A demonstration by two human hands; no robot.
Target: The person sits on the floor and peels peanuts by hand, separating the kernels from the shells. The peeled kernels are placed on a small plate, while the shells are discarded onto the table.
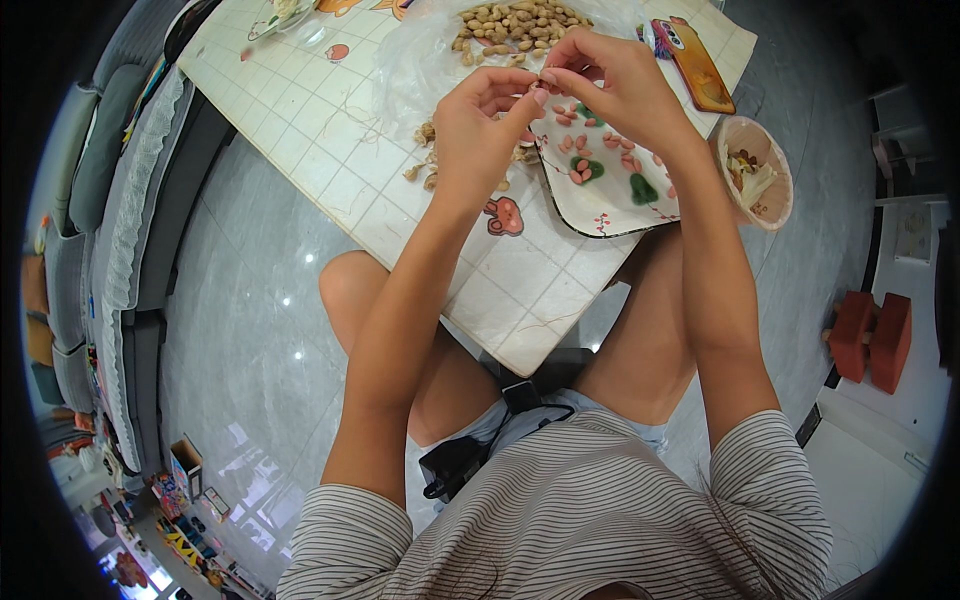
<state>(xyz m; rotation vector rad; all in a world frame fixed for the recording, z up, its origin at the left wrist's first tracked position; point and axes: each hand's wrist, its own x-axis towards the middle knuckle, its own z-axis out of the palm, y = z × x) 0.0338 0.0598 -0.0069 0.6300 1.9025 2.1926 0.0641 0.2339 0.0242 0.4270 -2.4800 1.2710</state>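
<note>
My left hand (484,112) and my right hand (611,79) meet at their fingertips over the table. Both pinch a small brown peanut (535,86), mostly covered by the fingers; whether its shell is split cannot be made out. Under my right forearm lies a white tray (600,214) with a dark rim and painted leaves, and pink shelled peanut kernels (581,171) are scattered on it. Beyond my hands, a heap of unshelled peanuts (517,26) rests on a clear plastic bag (409,64). Peanut shells (429,161) lie beside and partly behind my left hand.
The tiled-pattern table (517,300) has a corner pointing between my knees. A phone (696,67) in an amber case lies at its right edge. Beside that edge stands a small lined waste bin (776,184) with scraps inside. A grey sofa (154,225) runs along the left.
</note>
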